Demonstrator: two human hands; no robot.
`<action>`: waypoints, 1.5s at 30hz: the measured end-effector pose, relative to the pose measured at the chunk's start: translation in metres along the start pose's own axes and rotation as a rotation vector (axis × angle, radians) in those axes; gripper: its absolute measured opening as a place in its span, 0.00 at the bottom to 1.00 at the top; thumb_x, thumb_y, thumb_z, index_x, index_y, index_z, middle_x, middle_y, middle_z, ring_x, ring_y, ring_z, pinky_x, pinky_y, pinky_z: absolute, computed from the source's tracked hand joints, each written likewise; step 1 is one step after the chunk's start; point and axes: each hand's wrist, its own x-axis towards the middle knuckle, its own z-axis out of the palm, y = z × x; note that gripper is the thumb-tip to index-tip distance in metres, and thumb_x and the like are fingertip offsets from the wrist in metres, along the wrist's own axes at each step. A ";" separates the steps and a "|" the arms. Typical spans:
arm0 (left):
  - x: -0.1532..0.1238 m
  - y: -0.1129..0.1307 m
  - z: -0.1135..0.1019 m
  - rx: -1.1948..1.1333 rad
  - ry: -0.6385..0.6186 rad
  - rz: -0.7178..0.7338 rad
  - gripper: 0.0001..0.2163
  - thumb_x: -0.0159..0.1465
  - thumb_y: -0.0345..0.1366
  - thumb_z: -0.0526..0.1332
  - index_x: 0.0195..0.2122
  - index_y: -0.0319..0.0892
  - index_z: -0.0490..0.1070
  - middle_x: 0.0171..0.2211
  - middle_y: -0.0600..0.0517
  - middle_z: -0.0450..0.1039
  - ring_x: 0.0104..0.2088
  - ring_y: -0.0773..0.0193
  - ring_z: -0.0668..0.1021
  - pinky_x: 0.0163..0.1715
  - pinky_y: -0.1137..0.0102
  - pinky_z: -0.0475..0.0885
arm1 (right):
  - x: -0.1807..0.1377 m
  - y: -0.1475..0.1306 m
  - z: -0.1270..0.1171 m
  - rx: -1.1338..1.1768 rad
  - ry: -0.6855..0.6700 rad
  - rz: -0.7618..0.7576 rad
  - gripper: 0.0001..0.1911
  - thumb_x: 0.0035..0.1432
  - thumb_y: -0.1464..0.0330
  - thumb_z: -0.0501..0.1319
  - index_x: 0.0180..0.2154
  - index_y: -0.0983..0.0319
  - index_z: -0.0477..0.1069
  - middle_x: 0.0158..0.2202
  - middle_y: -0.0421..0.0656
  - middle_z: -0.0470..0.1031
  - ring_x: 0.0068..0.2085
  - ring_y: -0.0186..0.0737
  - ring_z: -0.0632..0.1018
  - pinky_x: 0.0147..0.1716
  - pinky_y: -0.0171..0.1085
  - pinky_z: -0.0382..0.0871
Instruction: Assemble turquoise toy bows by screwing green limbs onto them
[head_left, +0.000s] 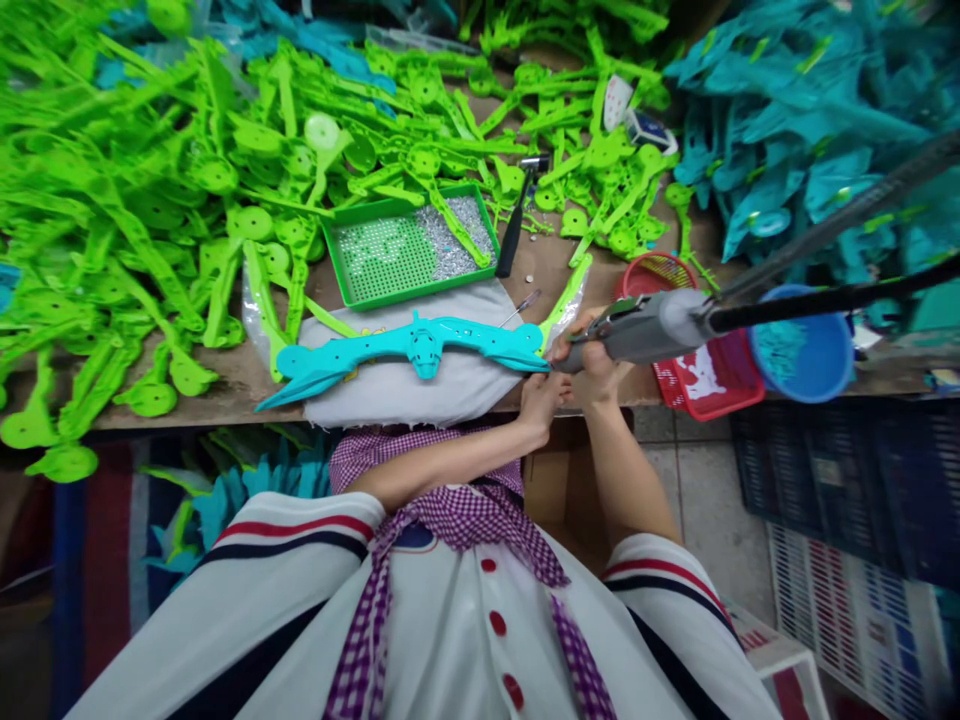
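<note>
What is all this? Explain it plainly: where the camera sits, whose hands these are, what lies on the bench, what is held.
No machine here: a person works with bare hands, and the one camera sits on their head, looking down past their shirt. The right hand grips a grey power screwdriver on a cable, its tip at the end of a teal plastic part that lies on a pale cushion. The left hand is at that same end. On the bench lie heaps of green parts, a green tray of small screws, a red basket and a blue bowl.
</note>
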 end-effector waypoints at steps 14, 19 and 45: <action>-0.001 0.020 0.009 -0.189 0.089 -0.001 0.08 0.59 0.30 0.71 0.32 0.38 0.71 0.33 0.50 0.77 0.41 0.62 0.82 0.55 0.61 0.72 | 0.016 -0.057 -0.001 0.052 0.098 -0.269 0.26 0.50 0.39 0.62 0.30 0.54 0.70 0.15 0.32 0.58 0.14 0.33 0.65 0.14 0.35 0.65; 0.004 0.020 0.008 -0.114 0.077 0.044 0.08 0.59 0.32 0.72 0.31 0.37 0.74 0.30 0.50 0.77 0.39 0.62 0.83 0.53 0.62 0.74 | 0.017 -0.051 -0.004 0.024 0.175 -0.335 0.27 0.53 0.37 0.56 0.33 0.53 0.70 0.16 0.32 0.55 0.17 0.36 0.69 0.18 0.38 0.70; 0.022 0.001 -0.002 -0.056 0.054 0.130 0.11 0.55 0.39 0.74 0.26 0.38 0.76 0.26 0.49 0.80 0.32 0.61 0.83 0.41 0.68 0.77 | 0.011 0.005 0.000 0.018 0.015 -0.078 0.29 0.54 0.37 0.57 0.36 0.55 0.71 0.18 0.33 0.65 0.19 0.35 0.73 0.18 0.35 0.69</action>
